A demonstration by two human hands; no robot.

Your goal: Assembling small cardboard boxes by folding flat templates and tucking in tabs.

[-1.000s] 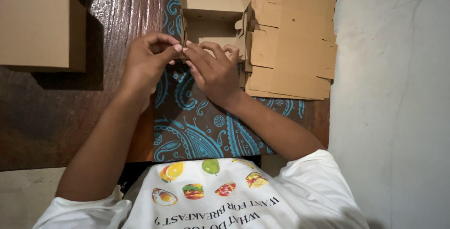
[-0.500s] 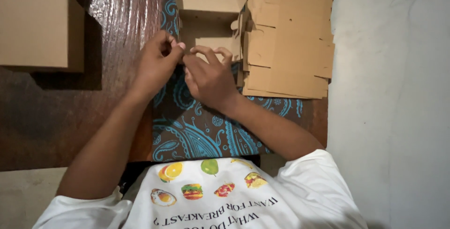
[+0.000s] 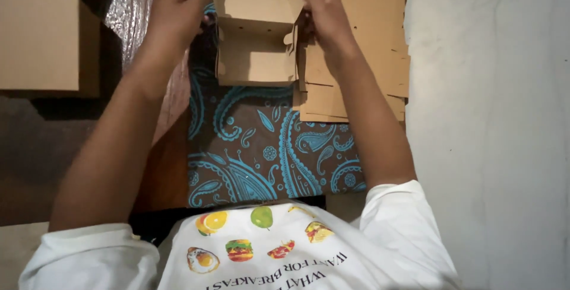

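While a closed cardboard box point(image 3: 41, 40) sits well to its left on the dark wooden surface point(image 3: 89, 141), the left hand point(image 3: 178, 5) pinches the left wall of a half-folded cardboard box point(image 3: 256, 46). That box lies between both hands, over a blue paisley cloth point(image 3: 261, 147). Right hand point(image 3: 323, 14) grips its right wall, with flat cardboard blanks point(image 3: 362, 46) just beyond.

Top edge cuts off the left hand's point(image 3: 178, 5) fingertips and the upper part of the half-folded cardboard box point(image 3: 256, 29). Right hand point(image 3: 323, 14) covers the box's right wall. Flat cardboard stack point(image 3: 368, 40) runs off the top; closed box point(image 3: 41, 37) clipped at left edge.
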